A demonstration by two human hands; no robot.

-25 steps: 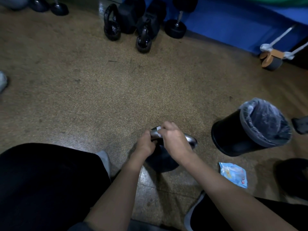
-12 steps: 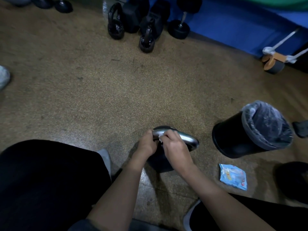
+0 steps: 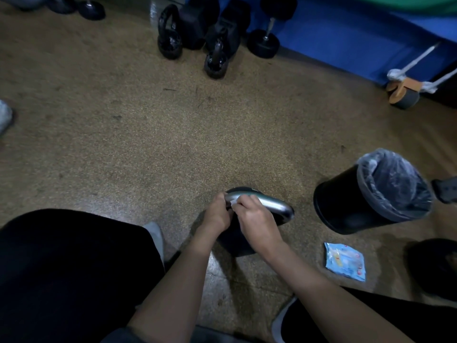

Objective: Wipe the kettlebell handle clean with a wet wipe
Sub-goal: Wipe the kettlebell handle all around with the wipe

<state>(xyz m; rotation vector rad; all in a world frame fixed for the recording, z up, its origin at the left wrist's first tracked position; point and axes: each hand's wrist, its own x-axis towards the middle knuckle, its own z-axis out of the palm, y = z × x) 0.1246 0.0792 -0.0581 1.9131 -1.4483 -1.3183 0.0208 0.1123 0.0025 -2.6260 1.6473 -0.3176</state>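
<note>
A dark kettlebell (image 3: 237, 243) stands on the speckled floor in front of me, its shiny metal handle (image 3: 269, 203) arching over the top. My left hand (image 3: 217, 214) grips the left end of the handle. My right hand (image 3: 257, 219) is closed over the handle's middle, pressing a white wet wipe (image 3: 233, 203) against the metal; only a small corner of the wipe shows between my hands. The right part of the handle is bare and gleaming.
A black bin (image 3: 371, 194) with a plastic liner stands to the right. A light blue wipe packet (image 3: 346, 261) lies on the floor below it. Black kettlebells and dumbbells (image 3: 210, 35) line the far blue mat. My dark-clad knees flank the kettlebell.
My right hand with the wipe has slid leftwards along the handle towards my left hand, uncovering more of the handle's right side. The view has shifted slightly.
</note>
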